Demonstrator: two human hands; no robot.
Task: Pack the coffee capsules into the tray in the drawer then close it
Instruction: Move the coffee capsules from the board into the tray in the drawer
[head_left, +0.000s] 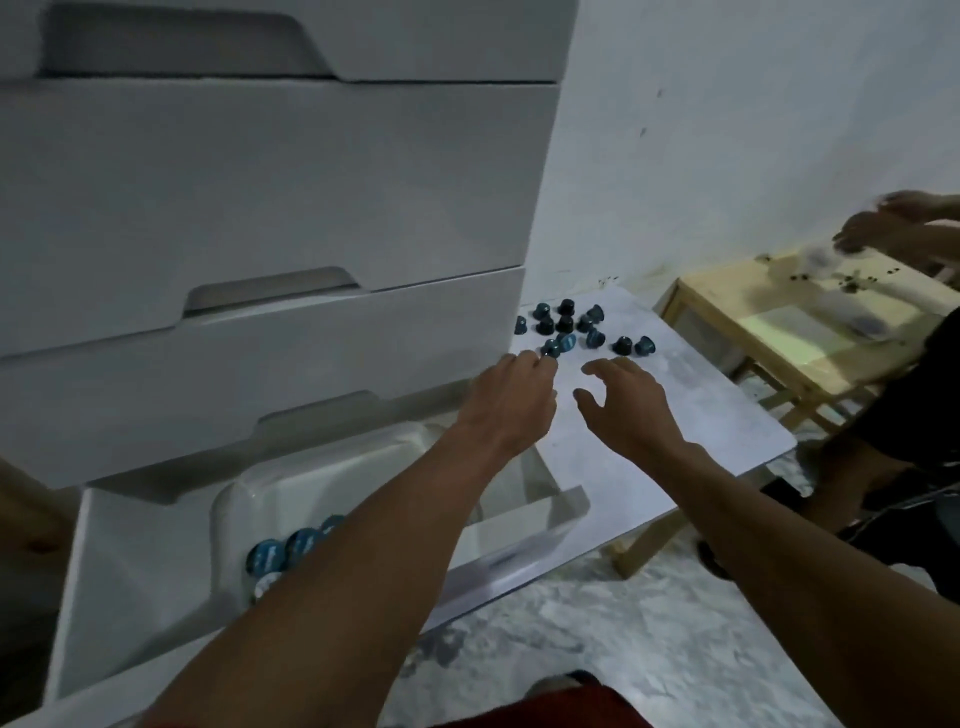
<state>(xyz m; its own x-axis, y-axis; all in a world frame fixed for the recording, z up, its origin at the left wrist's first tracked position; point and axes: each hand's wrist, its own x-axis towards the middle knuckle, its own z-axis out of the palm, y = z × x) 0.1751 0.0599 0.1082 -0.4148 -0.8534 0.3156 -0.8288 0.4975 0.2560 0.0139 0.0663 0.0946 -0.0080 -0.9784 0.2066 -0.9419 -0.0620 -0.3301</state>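
Several dark blue coffee capsules (579, 325) lie scattered at the far end of a white table (691, 415). My left hand (511, 389) reaches over the table, its fingertips touching the nearest capsule (550, 349). My right hand (626, 402) hovers just short of the capsules, fingers spread and holding nothing. Below my left forearm, the bottom drawer (130, 571) of a white cabinet stands pulled out. Inside it sits a white tray (311, 478) with a few capsules (283, 551) lined along its left side, partly hidden by my arm.
The cabinet's upper drawers (260, 208) are shut. Another person's hands (893, 223) work over a wooden table (769, 322) at the right, their leg (883, 441) close to the white table's corner. Marbled floor lies below.
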